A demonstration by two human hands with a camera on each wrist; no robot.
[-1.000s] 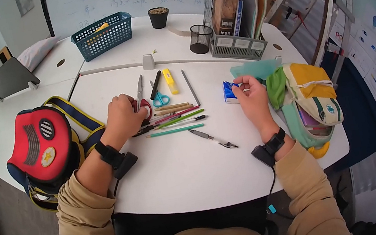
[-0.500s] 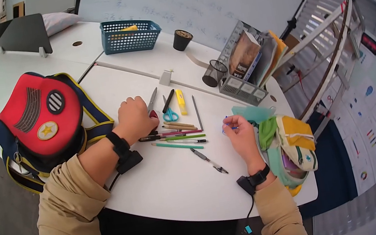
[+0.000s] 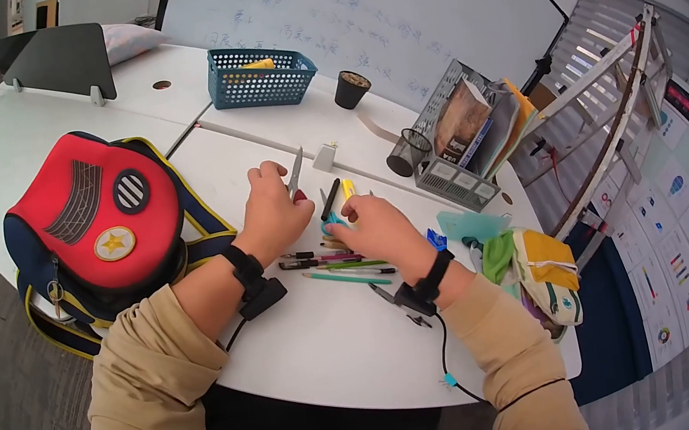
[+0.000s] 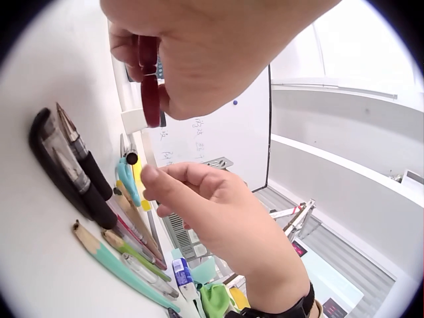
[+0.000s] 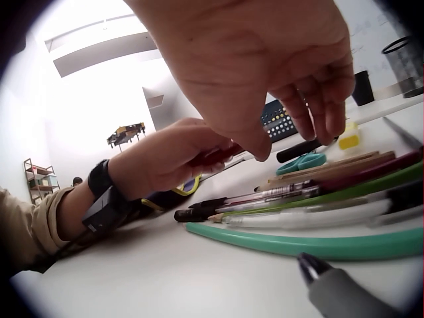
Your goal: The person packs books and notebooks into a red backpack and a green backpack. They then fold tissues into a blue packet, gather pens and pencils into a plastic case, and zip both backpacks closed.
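Observation:
My left hand (image 3: 272, 214) grips a pair of red-handled scissors (image 4: 150, 86), their blades pointing away above the table. My right hand (image 3: 382, 231) hovers over the stationery, its thumb and bent fingers apart with nothing between them. Beneath its fingertips in the right wrist view lie teal-handled scissors (image 5: 301, 164) and a black marker (image 5: 298, 151). A yellow highlighter (image 3: 348, 188) lies just beyond. Nearer me are several pens and pencils, among them a teal pencil (image 5: 318, 243) and a grey pen (image 3: 383, 293). Part of a small blue-and-white packet (image 4: 182, 273) shows past my right wrist.
A red backpack (image 3: 100, 212) stands at the left, a green-and-yellow bag (image 3: 547, 267) at the right. Toward the back are a teal basket (image 3: 263, 91), a black pot (image 3: 351, 89), a mesh cup (image 3: 407, 153) and a grey file holder (image 3: 453, 177) with books.
My right hand has let go of the blue-and-white packet and moved left over the stationery. My left hand has lifted the red-handled scissors. The head view has turned and tilted.

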